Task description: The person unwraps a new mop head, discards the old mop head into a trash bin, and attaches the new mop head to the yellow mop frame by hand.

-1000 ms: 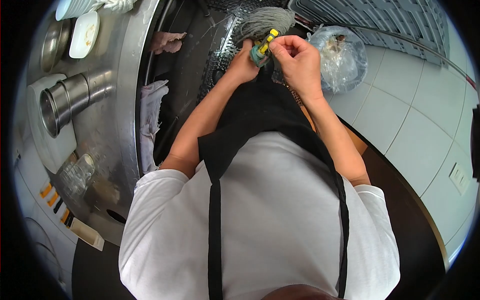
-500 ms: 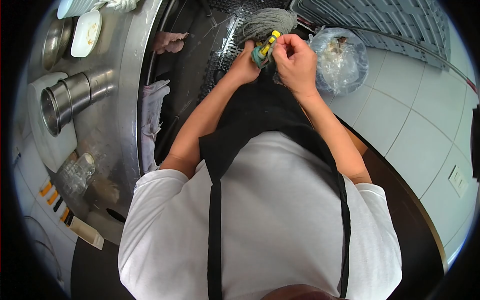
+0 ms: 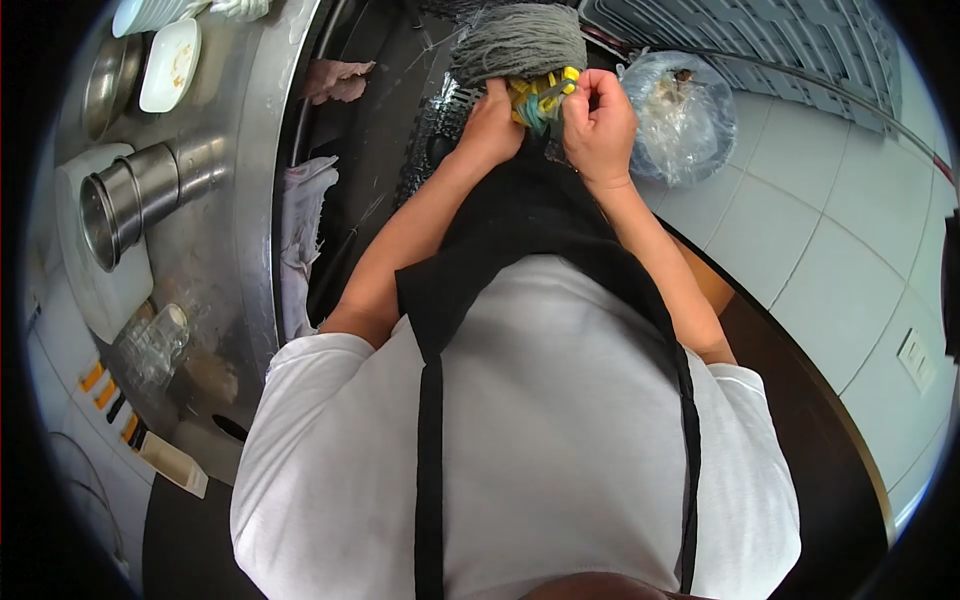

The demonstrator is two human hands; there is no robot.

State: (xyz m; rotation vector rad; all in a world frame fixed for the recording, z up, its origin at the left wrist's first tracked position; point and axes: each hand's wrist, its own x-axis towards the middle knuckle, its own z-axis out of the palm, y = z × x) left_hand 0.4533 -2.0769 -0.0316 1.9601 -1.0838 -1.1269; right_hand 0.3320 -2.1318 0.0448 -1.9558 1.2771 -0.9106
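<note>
A mop head with thick grey strings lies in front of me, its yellow plastic clamp facing my body. Green cord is wound around the near part of the clamp. From the left, my left hand is closed around the edge of the mop head beside the clamp; its fingertips are hidden underneath. My right hand is closed in a pinch at the clamp's right end, on a thin greyish strand of the cord that crosses the yellow plastic.
To the left runs a steel counter with a steel cylinder, a white dish and glasses. A plastic-lined bin stands at the right, by a grey crate. Rags hang under the counter's edge.
The mop head has come nearer and turned, so more of the yellow clamp shows. My right hand has shifted slightly right and down, still pinched; my left hand keeps its hold.
</note>
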